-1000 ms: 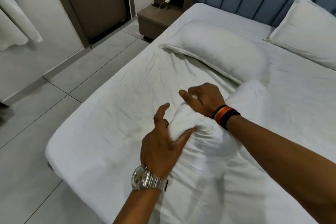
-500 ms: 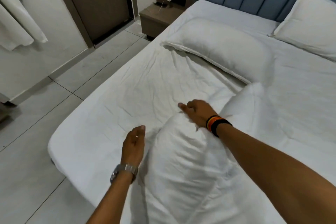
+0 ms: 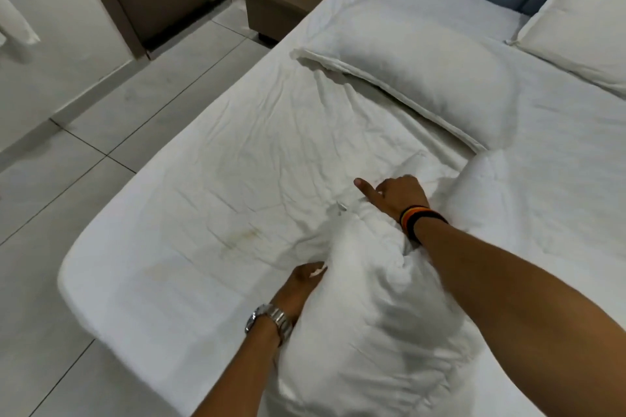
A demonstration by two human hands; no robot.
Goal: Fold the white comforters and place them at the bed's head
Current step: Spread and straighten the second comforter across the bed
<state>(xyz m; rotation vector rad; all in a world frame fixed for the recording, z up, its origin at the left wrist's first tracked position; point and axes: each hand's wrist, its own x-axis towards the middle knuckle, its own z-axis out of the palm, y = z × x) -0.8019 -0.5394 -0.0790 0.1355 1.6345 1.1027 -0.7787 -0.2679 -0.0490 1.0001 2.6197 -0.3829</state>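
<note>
Head view: comforter (image 3: 366, 315) bunched on near part of bed (image 3: 203, 213), well short of pillows (image 3: 423, 78) at head. Right hand (image 3: 398, 195) grips far edge, index finger out straight, other fingers curled into cloth. Left hand (image 3: 301, 281) tucked under near-left edge, fingers hidden, grip cannot tell. Likely gathering edges for fold. Bulk lies between both hands.

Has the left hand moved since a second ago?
Yes. The left hand has dropped toward the foot of the bed, farther from the near pillow, and now tucks under the comforter.
</note>
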